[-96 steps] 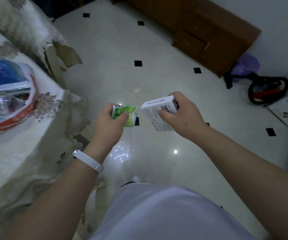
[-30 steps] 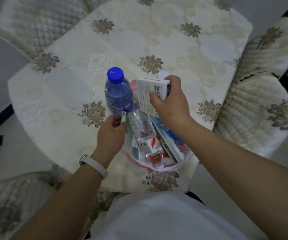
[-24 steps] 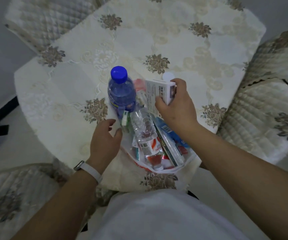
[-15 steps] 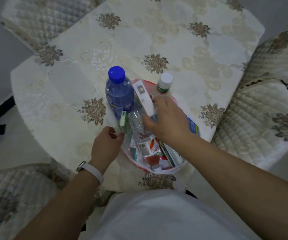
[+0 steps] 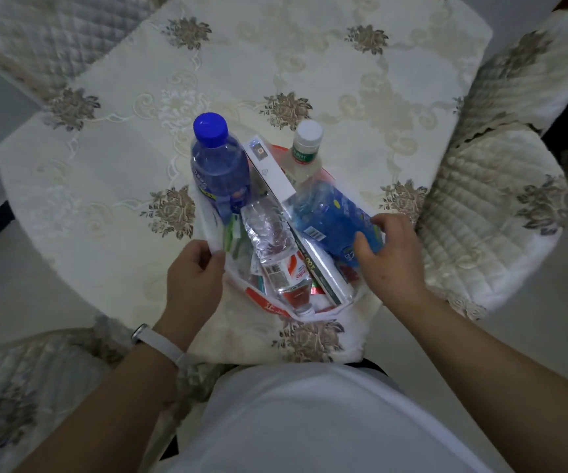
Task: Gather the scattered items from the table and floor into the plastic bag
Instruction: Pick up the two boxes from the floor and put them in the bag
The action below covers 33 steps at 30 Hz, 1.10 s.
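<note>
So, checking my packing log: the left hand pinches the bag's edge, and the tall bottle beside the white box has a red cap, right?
Not the cap: the head view shows the tall bottle with a blue cap, beside the white box. The left hand does pinch the edge of the bag.

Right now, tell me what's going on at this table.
A person is packing a plastic bag that sits on the table. The left hand pinches the bag's left edge, holding it open. The right hand grips a blue packet on the bag's right side. A blue-capped bottle, a white box and a clear bottle are already inside. A white-capped bottle stands at the far end.
</note>
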Each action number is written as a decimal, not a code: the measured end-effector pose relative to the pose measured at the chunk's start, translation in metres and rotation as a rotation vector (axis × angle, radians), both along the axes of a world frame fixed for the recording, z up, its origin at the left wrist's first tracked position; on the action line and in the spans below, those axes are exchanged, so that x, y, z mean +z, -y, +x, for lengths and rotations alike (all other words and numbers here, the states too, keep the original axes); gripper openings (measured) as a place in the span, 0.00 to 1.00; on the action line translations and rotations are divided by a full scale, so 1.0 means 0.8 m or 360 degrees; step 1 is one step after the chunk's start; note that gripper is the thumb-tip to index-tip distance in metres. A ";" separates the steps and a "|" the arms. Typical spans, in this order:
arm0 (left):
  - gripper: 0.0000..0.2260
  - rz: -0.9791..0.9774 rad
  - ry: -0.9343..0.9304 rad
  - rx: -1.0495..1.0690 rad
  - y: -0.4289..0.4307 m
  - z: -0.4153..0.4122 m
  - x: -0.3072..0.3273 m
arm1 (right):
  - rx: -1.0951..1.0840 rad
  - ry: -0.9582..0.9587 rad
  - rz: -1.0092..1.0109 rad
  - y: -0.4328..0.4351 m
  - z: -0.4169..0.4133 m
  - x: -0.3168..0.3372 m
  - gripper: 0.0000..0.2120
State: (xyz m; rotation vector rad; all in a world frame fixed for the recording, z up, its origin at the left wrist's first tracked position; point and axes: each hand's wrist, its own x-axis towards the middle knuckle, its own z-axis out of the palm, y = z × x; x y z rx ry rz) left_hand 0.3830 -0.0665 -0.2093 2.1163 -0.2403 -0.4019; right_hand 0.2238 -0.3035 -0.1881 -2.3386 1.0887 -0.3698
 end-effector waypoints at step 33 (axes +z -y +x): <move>0.07 0.0372 -0.0199 0.0407 0.032 -0.182 -0.023 | 0.0270 -0.0245 0.0453 0.057 -0.089 -0.054 0.15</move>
